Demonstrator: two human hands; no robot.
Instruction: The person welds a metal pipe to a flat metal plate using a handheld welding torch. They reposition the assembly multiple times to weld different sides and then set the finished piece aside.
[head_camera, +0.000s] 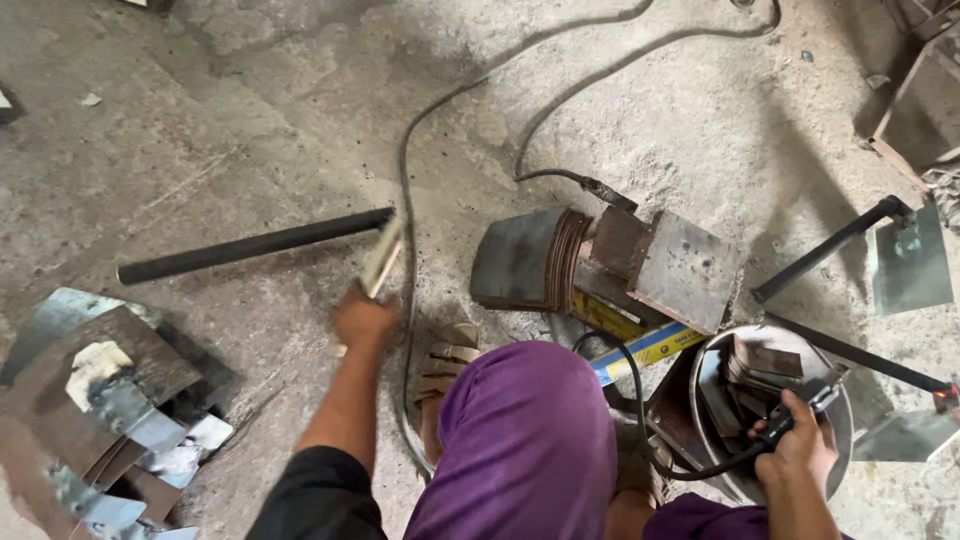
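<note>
My left hand (362, 316) grips a small flat metal plate (381, 257), blurred, at the near end of a long black pipe (250, 243) lying on the concrete floor. My right hand (800, 450) is closed on a black welding electrode holder (812, 400), and its black cable (640, 400) loops back past my purple-clad knee (520, 430). That hand hovers over a round metal bucket (705, 375) holding cut metal pieces. To its right a black rod (860, 356) ends at a small orange glow (945, 398) beside a steel plate (900, 436).
A block of stacked curved steel plates (610, 265) sits ahead of my knee on yellow-blue boxes (650, 345). Scrap sheet offcuts (100, 400) pile at the left. Another pipe-and-plate piece (905, 262) lies at the right. Cables (420, 130) snake across the floor. My sandalled foot (445, 365) rests there.
</note>
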